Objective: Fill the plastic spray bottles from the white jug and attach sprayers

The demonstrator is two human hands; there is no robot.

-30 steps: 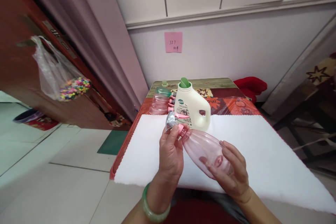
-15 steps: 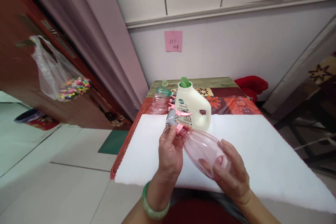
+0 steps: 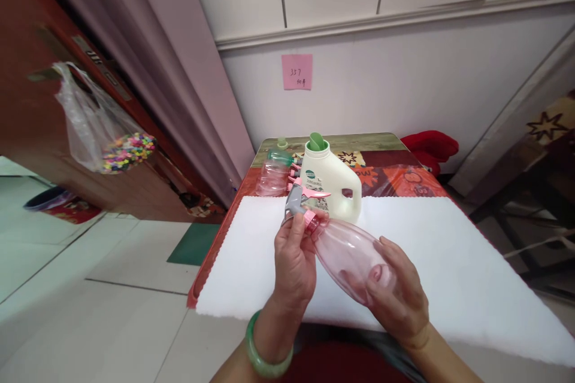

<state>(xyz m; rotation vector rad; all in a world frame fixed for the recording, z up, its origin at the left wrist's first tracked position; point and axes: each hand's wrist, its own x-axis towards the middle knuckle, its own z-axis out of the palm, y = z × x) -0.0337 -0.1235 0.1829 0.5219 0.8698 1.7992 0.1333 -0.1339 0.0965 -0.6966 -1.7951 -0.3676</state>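
Note:
A clear pink spray bottle (image 3: pixel 345 251) is tilted in front of me, its neck up to the left and its base down to the right. My left hand (image 3: pixel 294 260) is closed around the neck, at the pink collar below the grey and pink trigger head (image 3: pixel 296 198). Around the base, my right hand (image 3: pixel 398 299) is wrapped, with its thumb across the near side. Just behind the bottle stands a cream jug (image 3: pixel 330 176) with a handle and a green spout. Both hands are above the white mat (image 3: pixel 449 263).
Pink and green bottles (image 3: pixel 273 176) lie at the table's far left, beside the jug. A small green cap (image 3: pixel 282 143) sits behind them. Red plastic (image 3: pixel 413 181) covers the far right. A bag of colourful pieces (image 3: pixel 105 131) hangs from the door handle.
My left hand and the trigger head have shifted very slightly to the right. Both hands keep their hold on the bottle.

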